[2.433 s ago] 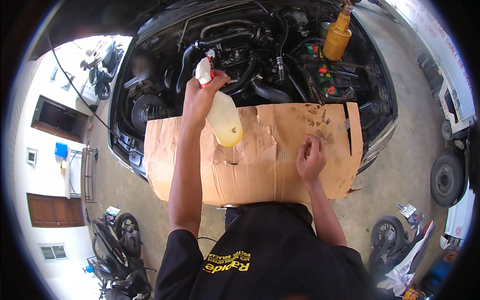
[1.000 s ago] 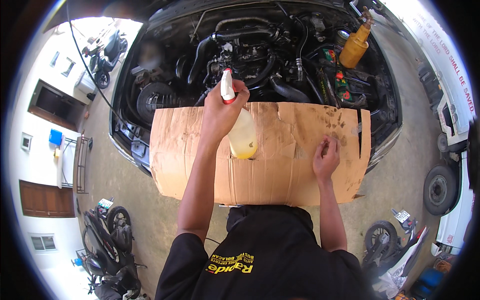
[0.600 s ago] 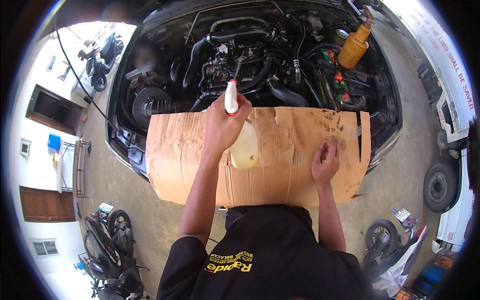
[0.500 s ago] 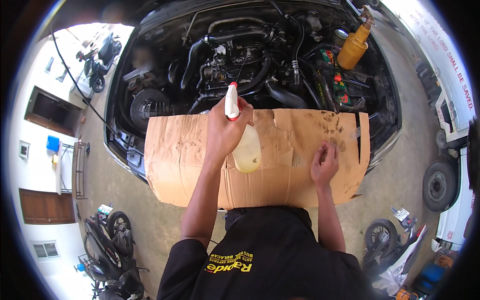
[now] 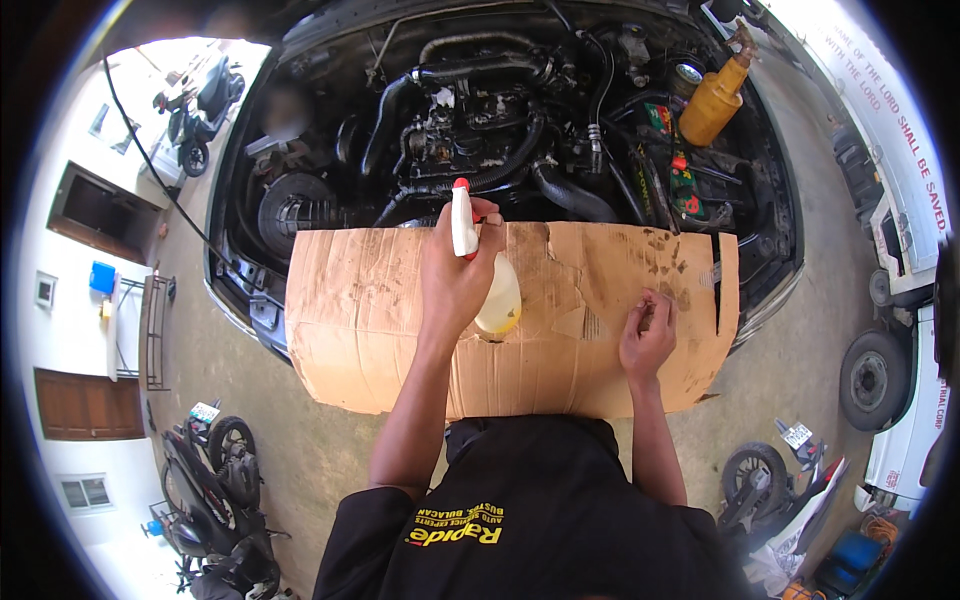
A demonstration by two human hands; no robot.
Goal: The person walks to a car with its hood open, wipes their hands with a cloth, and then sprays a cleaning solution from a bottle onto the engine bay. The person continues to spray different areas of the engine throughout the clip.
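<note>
- The left hand point(image 5: 452, 283) has its grip clenched round a spray bottle point(image 5: 490, 285) of yellowish liquid, held upright over the middle of the cardboard sheet point(image 5: 370, 320), nozzle toward the far engine bay point(image 5: 480, 110).
- The right hand point(image 5: 647, 340) is released, fingers resting on the cardboard's right part.
- Best to keep the bottle upright, aim past the cardboard's far edge, and squeeze the trigger steadily.

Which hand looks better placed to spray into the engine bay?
The left hand, probably: it already has a grip on the spray bottle, nozzle up near the engine. The right hand only rests on the cardboard sheet.
</note>
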